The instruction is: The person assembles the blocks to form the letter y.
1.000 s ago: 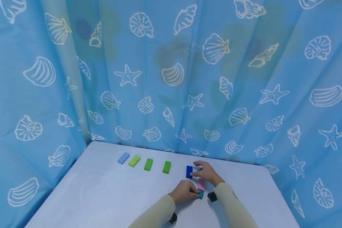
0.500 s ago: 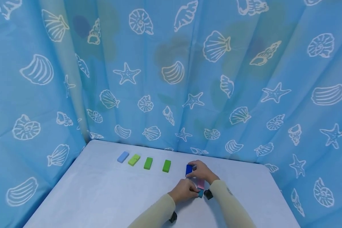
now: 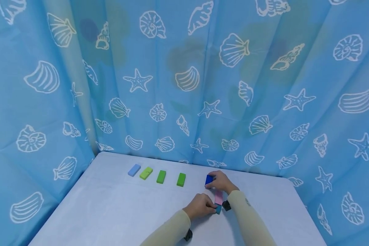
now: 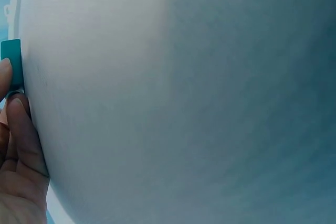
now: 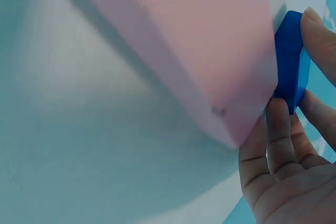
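Note:
My right hand [image 3: 220, 181] pinches a dark blue block [image 3: 208, 180] between thumb and fingers at the right side of the table. In the right wrist view, the thumb is on one side of the blue block [image 5: 290, 59] and fingertips are on the other. A pink block [image 3: 218, 197] lies just below that hand, large and close in the right wrist view. At the pink block's near end is a teal block [image 3: 218, 209], which my left hand [image 3: 200, 206] pinches with thumb and finger. The left wrist view shows the teal block [image 4: 11, 62] at its left edge.
Left of the hands, a light blue block [image 3: 134, 170], a yellow-green block [image 3: 146, 173] and two green blocks, one left [image 3: 161, 177] and one right [image 3: 181, 179], form a spaced row on the white table [image 3: 117, 212]. A blue shell-patterned curtain [image 3: 172, 136] stands behind.
My right hand has closed its fingers on the dark blue block and shifted it slightly right, toward the pink block's far end. The left hand has stayed at the teal block.

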`<state>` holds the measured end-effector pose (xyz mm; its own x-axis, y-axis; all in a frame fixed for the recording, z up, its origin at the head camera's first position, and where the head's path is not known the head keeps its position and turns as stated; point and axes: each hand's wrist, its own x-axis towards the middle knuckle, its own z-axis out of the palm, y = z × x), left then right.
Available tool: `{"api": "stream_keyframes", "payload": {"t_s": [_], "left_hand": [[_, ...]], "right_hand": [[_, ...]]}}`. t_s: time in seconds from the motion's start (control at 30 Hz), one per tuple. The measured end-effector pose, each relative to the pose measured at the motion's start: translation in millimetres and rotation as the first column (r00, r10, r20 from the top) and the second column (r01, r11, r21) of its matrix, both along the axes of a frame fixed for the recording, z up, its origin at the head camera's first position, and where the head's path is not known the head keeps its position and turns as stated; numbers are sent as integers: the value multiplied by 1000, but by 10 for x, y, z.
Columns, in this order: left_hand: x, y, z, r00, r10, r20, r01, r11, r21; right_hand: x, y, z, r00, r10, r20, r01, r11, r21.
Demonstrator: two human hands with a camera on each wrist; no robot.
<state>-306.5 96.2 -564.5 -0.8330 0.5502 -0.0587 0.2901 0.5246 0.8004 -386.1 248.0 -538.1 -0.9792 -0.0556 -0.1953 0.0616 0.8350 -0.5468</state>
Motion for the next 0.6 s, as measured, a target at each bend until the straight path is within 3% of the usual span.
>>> {"api": "stream_keyframes", "payload": {"t_s": [0.43,0.6], "left_hand": [[20,3,34,999,33,16,-33,999,-9],[25,12,18,999,41,21,-40,999,-17]], "right_hand": [[-2,297,16,994,-108,24,108,994,7],[20,340,-39,988,-150,26,151,988,-39]]}}
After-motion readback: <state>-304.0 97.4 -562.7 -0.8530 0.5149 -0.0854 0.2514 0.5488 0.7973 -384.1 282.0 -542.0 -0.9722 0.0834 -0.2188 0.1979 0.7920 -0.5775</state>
